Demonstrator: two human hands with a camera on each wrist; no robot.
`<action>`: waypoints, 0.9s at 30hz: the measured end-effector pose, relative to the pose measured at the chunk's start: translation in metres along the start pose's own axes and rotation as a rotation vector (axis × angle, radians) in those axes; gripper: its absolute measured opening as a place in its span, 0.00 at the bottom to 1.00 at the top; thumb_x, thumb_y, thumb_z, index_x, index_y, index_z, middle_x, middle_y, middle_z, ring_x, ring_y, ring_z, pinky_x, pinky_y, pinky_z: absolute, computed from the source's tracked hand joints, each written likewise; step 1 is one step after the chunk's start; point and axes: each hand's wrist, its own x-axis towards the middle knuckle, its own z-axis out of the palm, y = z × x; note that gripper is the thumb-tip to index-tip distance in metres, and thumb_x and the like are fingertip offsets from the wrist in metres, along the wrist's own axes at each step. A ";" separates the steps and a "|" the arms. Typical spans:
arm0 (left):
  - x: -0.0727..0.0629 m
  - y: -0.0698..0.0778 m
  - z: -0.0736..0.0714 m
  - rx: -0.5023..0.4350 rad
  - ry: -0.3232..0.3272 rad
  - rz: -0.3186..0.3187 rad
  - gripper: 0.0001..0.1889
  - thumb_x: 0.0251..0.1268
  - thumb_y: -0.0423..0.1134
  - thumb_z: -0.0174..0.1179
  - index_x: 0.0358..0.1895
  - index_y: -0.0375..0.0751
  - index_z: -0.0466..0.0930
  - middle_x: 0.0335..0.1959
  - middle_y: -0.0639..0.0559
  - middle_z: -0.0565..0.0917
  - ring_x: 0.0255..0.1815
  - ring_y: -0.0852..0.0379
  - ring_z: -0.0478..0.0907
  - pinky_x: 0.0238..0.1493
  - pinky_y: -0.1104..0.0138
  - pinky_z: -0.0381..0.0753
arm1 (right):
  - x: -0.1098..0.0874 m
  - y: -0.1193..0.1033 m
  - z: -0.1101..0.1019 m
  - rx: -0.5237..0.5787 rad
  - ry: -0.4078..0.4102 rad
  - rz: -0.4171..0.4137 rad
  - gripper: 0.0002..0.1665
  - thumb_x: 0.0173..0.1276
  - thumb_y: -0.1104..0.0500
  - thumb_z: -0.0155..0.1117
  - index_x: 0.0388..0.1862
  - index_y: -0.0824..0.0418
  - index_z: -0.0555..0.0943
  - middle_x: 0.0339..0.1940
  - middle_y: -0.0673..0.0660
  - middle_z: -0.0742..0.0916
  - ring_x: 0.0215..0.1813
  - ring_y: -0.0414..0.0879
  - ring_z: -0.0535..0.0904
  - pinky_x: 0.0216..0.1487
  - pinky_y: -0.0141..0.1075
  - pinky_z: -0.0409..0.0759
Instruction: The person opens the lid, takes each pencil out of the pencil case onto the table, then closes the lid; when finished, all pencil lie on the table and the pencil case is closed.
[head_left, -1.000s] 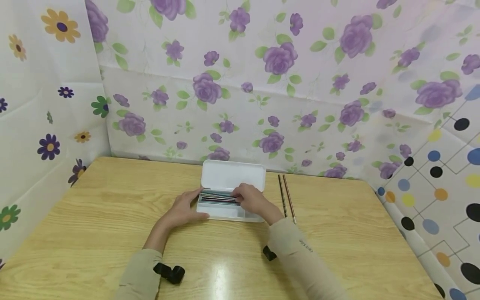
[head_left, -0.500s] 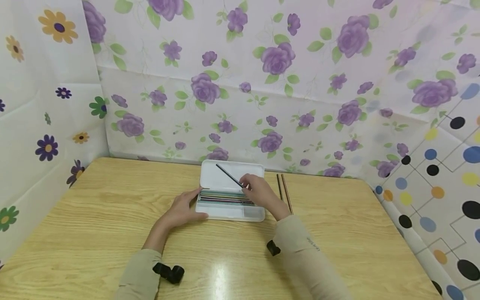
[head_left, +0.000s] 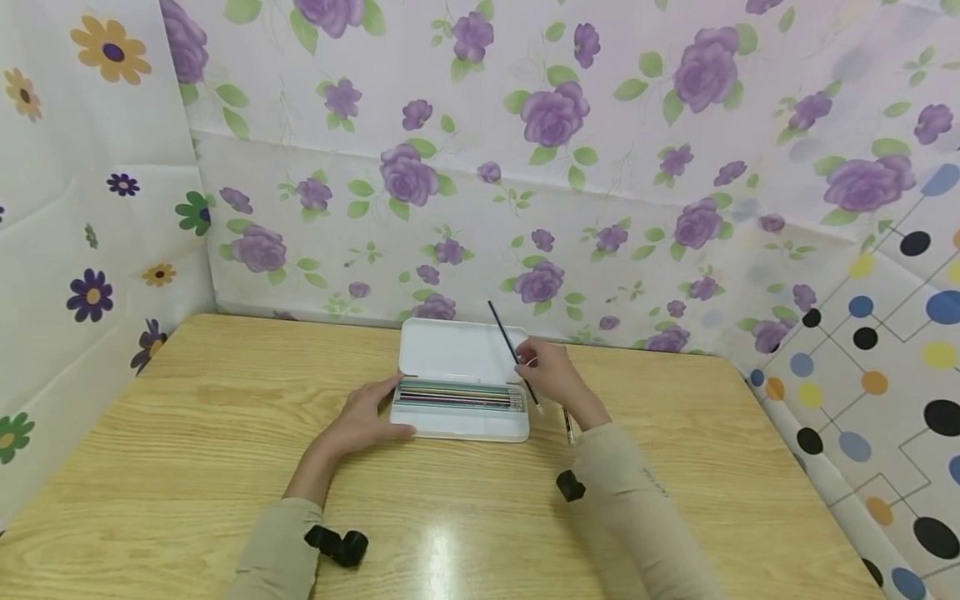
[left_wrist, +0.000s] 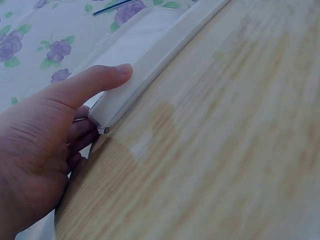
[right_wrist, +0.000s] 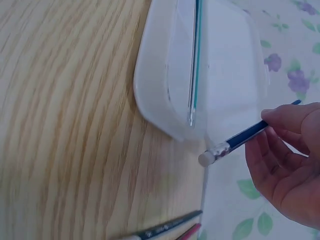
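Observation:
A white pencil case point(head_left: 438, 423) lies on the table with its lid point(head_left: 450, 348) raised at the back. Several pencils point(head_left: 450, 395) lie side by side in its rear compartment. My left hand point(head_left: 366, 417) holds the case's left end, thumb point(left_wrist: 107, 78) on the front rim and fingers round the corner. Raised over the case's right end, my right hand point(head_left: 557, 372) pinches a dark blue pencil point(right_wrist: 246, 135) between thumb and fingers. This pencil slants, its white eraser point(right_wrist: 206, 159) towards the table and its other end up past the lid.
Right of the case, a dark pencil point(right_wrist: 170, 225) and a reddish pencil point(right_wrist: 190, 232) lie on the wooden table point(head_left: 712, 467), partly hidden by the right hand and sleeve in the head view. A flowered sheet point(head_left: 337, 250) hangs behind the table's far edge.
My right hand has lifted the dark blue pencil out of the case and carried it right, turning it steeper. The left hand has stayed at the case's left end.

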 end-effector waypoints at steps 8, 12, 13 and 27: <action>0.001 0.002 0.001 -0.002 0.001 0.010 0.51 0.49 0.51 0.74 0.75 0.36 0.56 0.70 0.34 0.63 0.70 0.32 0.53 0.65 0.37 0.49 | -0.008 0.021 -0.018 0.026 0.008 0.147 0.19 0.68 0.65 0.61 0.55 0.74 0.76 0.45 0.65 0.84 0.50 0.58 0.80 0.45 0.43 0.81; 0.001 0.001 0.001 0.000 -0.002 -0.009 0.52 0.49 0.51 0.74 0.75 0.37 0.56 0.71 0.34 0.62 0.71 0.31 0.51 0.65 0.37 0.50 | -0.011 0.032 -0.025 0.075 0.011 0.197 0.19 0.68 0.65 0.61 0.55 0.75 0.76 0.45 0.65 0.83 0.48 0.57 0.80 0.41 0.40 0.82; 0.001 0.001 0.001 0.003 -0.002 -0.014 0.52 0.49 0.52 0.74 0.75 0.37 0.56 0.71 0.34 0.62 0.71 0.31 0.51 0.65 0.37 0.50 | -0.013 0.035 -0.026 0.093 0.014 0.211 0.19 0.68 0.65 0.61 0.55 0.75 0.76 0.45 0.65 0.83 0.47 0.57 0.81 0.40 0.39 0.82; 0.001 -0.001 0.001 -0.001 0.000 -0.002 0.52 0.49 0.52 0.74 0.75 0.37 0.56 0.71 0.34 0.62 0.71 0.31 0.51 0.65 0.36 0.49 | -0.034 0.076 -0.037 0.187 0.016 0.364 0.21 0.69 0.66 0.60 0.56 0.78 0.73 0.46 0.67 0.81 0.43 0.55 0.81 0.42 0.39 0.83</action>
